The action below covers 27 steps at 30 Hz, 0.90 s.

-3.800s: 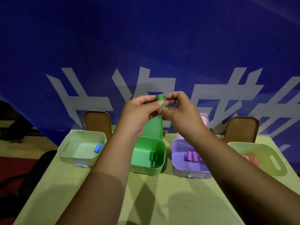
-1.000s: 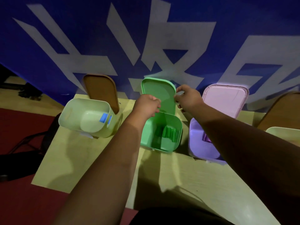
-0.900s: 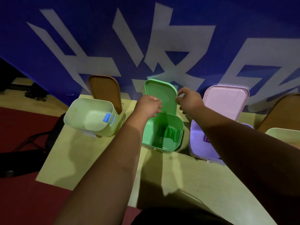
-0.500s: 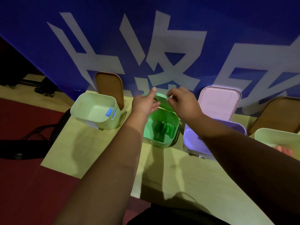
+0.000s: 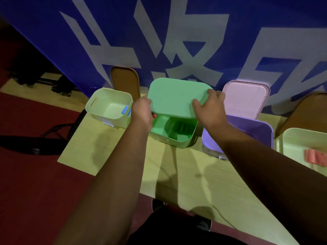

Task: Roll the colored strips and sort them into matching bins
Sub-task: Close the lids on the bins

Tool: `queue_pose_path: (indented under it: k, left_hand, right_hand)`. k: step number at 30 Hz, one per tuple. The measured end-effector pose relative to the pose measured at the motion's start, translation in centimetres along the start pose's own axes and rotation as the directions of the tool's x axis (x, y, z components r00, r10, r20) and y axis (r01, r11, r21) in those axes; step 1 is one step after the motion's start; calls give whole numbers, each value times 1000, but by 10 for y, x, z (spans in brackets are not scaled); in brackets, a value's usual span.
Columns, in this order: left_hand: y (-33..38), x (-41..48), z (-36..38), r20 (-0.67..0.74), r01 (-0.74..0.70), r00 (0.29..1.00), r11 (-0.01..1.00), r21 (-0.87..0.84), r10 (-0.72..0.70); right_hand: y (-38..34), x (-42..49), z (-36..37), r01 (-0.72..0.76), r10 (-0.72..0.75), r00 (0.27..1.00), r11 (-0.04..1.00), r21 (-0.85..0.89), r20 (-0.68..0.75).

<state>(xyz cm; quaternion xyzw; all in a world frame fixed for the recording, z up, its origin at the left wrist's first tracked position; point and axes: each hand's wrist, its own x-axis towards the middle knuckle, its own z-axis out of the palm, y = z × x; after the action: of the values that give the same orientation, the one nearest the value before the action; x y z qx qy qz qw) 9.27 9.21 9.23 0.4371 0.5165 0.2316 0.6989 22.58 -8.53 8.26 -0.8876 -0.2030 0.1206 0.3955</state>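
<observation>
The green lid (image 5: 174, 97) hangs tilted over the back half of the green bin (image 5: 174, 138). My left hand (image 5: 142, 112) grips its left edge. My right hand (image 5: 209, 107) holds its right edge, fingers lying on top. Rolled green strips (image 5: 182, 126) lie inside the green bin under the lid's front edge. A pale green bin (image 5: 109, 107) at the left holds blue rolls (image 5: 126, 110) against its right wall. The purple bin (image 5: 254, 133) stands to the right, partly behind my right forearm. A pale bin (image 5: 304, 144) at far right holds pink strips (image 5: 316, 157).
A pink lid (image 5: 246, 99) leans on the blue banner behind the purple bin. Brown lids (image 5: 125, 82) stand behind the outer bins. The yellow-green table (image 5: 177, 174) ends at left over a red floor; a dark chair base (image 5: 26, 144) sits there.
The green lid has come off the banner and now lies tilted over the bin, held by both hands. Earlier, both hands rolled a green strip, which now lies among those in the green bin.
</observation>
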Motion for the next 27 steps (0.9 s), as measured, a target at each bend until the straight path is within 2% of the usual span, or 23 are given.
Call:
queue_pose_path:
  k: [2, 4, 6, 9, 13, 15, 18, 22, 27]
  left_hand:
    - [-8, 9, -9, 7, 1, 1000, 1000, 29, -1]
    - [-17, 19, -19, -22, -66, 997, 967, 246, 74]
    - [-25, 30, -29, 7, -157, 985, 873, 462, 173]
    - [-37, 56, -44, 84, -200, 978, 763, 615, 189]
    - [-46, 88, -57, 173, -256, 963, 516, 817, 204]
    - [-49, 97, -58, 214, -299, 949, 439, 848, 233]
    - [-52, 108, -57, 234, -313, 946, 431, 847, 226]
    - [-49, 113, -60, 255, -315, 946, 375, 872, 202]
    - [-52, 115, -78, 311, -345, 938, 360, 867, 151]
  right_hand:
    - [-3, -2, 6, -58, 57, 998, 995, 82, 16]
    - [-4, -6, 15, -93, 92, 996, 992, 80, 21]
    - [-5, -12, 26, -134, 132, 991, 988, 76, 29]
    - [-4, -21, 47, -207, 206, 978, 978, 27, 36]
    - [-9, -25, 76, -351, 360, 931, 929, -115, 64]
    - [-11, -25, 88, -419, 432, 900, 895, -150, 63]
    - [-11, -24, 101, -486, 498, 867, 858, -165, 34]
    - [-12, -25, 110, -503, 516, 856, 845, -183, 24]
    - [-17, -29, 118, -508, 521, 854, 837, -204, 10]
